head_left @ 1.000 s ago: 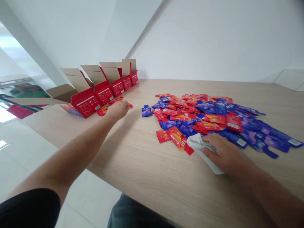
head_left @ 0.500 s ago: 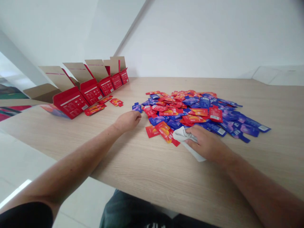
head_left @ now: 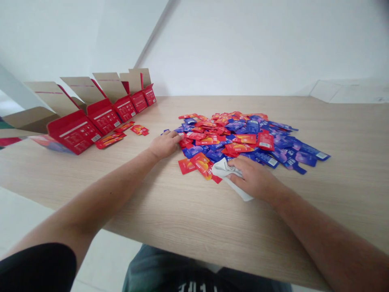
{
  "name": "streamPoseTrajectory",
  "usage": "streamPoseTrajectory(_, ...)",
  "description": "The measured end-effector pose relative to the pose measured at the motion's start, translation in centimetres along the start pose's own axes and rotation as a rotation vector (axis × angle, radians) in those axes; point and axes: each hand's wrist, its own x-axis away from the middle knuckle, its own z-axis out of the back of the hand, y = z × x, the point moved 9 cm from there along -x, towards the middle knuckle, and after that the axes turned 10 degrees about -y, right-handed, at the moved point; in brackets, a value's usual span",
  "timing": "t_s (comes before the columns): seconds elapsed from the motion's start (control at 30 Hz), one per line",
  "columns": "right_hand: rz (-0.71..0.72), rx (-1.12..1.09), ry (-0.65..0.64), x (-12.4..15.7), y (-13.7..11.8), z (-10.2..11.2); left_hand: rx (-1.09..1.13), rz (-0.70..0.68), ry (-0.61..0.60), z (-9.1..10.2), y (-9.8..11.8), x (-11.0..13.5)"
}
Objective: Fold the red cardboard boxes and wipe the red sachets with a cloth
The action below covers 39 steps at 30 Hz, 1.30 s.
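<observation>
A large heap of flat red and blue sachets (head_left: pixel 234 136) lies on the light wood table (head_left: pixel 60 174), with several long blue strips at its right side. My left hand (head_left: pixel 165 145) rests at the heap's left edge, fingers against the red sachets, and a small blue sachet (head_left: pixel 165 131) shows just behind it. Whether the fingers hold anything is hidden. My right hand (head_left: pixel 252 178) presses a crumpled white cloth (head_left: pixel 223 169) against the table at the heap's near edge. Two small groups of red sachets (head_left: pixel 110 140) lie by the boxes.
Several open red cardboard boxes (head_left: pixel 103 115) stand in a row along the table's left side, lids up. A white wall (head_left: pixel 243 48) rises behind the table. My dark trousers (head_left: pixel 170 275) show below the near table edge, above a pale tiled floor (head_left: pixel 106 263).
My left hand has moved right from the boxes to the heap's edge. The blue sachet by it now sits partly behind the fingers. My right hand and cloth stay at the heap's near edge.
</observation>
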Motion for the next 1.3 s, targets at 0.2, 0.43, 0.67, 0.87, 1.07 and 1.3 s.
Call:
streamPoseTrajectory(0.2,0.014,0.006,-0.003,0.0,-0.2,-0.1,-0.042,-0.092,0.029,-0.8,0.8,-0.4)
streamPoseTrajectory(0.43,0.004,0.001,-0.02,0.0,-0.2,-0.1,-0.021,-0.049,0.137,2.9,-0.2,0.9)
streamPoseTrajectory(0.67,0.061,-0.137,0.06,0.1,-0.9,1.7,0.535,0.15,0.305,8.2,1.5,5.5)
streamPoseTrajectory(0.87,-0.069,-0.234,0.108,0.3,-0.5,3.1,1.318,0.067,-0.118,2.2,11.3,4.7)
streamPoseTrajectory(1.07,-0.205,-0.141,0.181,0.5,0.7,3.0,1.545,0.016,-0.273,-2.1,15.8,3.6)
streamPoseTrajectory(1.3,-0.191,-0.013,0.2,0.6,-0.4,3.0,1.552,-0.048,-0.294,-2.2,15.9,4.6)
